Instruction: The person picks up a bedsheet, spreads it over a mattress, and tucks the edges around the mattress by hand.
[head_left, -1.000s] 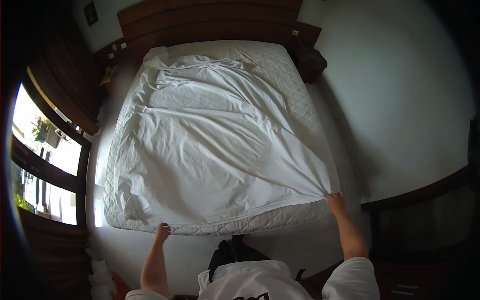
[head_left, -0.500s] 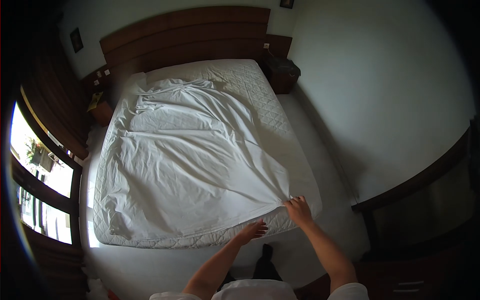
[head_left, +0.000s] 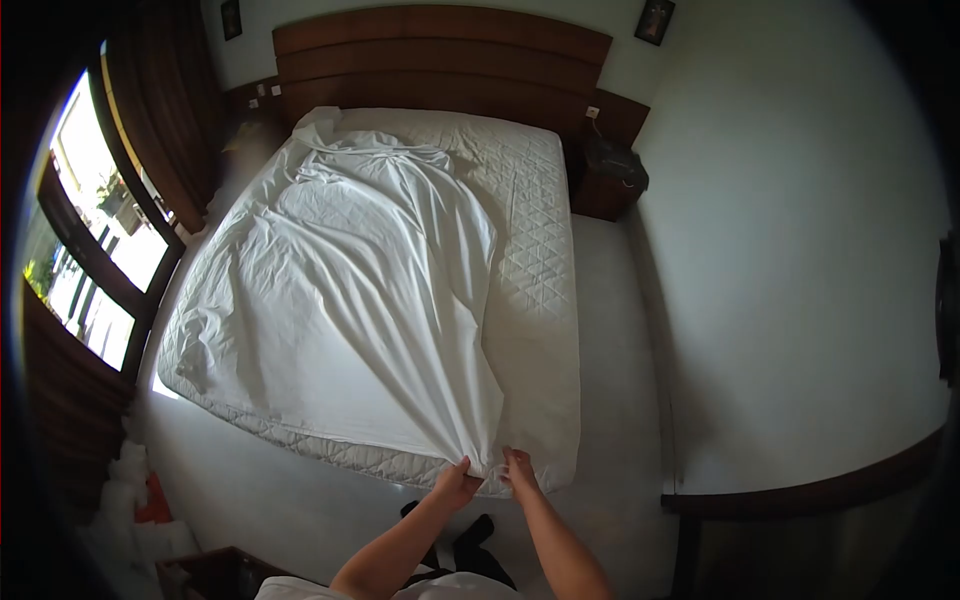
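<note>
A rumpled white bed sheet covers the left and middle of the quilted mattress. Its folds run together towards a bunched corner at the foot of the bed. There my left hand is closed on the sheet's edge, thumb on top. My right hand is just to the right, over the mattress edge, with its fingers curled inward. Whether a bit of the sheet is between those fingers is hidden.
A wooden headboard stands behind the bed, and a bedside cabinet with a dark item on top is at the far right. Glass doors and brown curtains line the left. White bundles lie on the floor at lower left.
My right hand has drawn the sheet's near right corner leftwards on the mattress. My left hand, open before, has closed on that corner. The view has shifted to the right.
</note>
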